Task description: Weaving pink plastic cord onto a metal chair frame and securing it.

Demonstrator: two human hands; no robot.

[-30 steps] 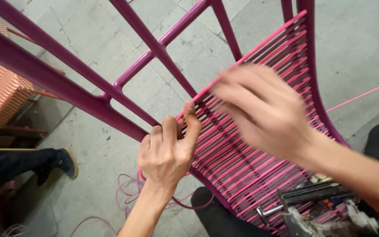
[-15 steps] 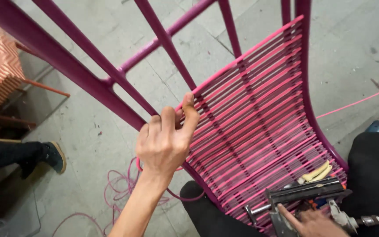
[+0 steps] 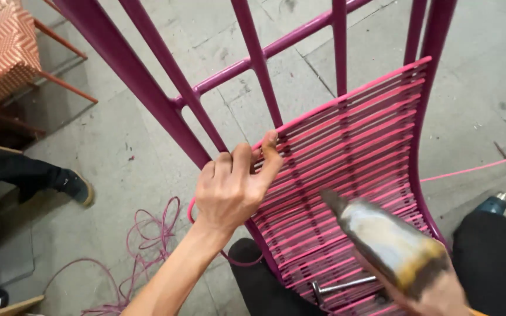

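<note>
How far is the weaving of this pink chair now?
Done: pink cord rows cover the curved part of the magenta frame. In hand: the left hand grips the frame's edge at the top rows, and the right hand holds a blurred tool over the weave. Left: the upper bars are bare, and loose cord lies on the floor.

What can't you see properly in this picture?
- Right hand: head view, cut off by the bottom edge and covered by the tool.
- Tool: blurred, so its kind is unclear.
- Left hand fingertips: hidden behind the chair frame.
- Blue thing: mostly hidden behind a knee.
- Other person's shoe: the rest of the person is cut off by the left edge.
</note>
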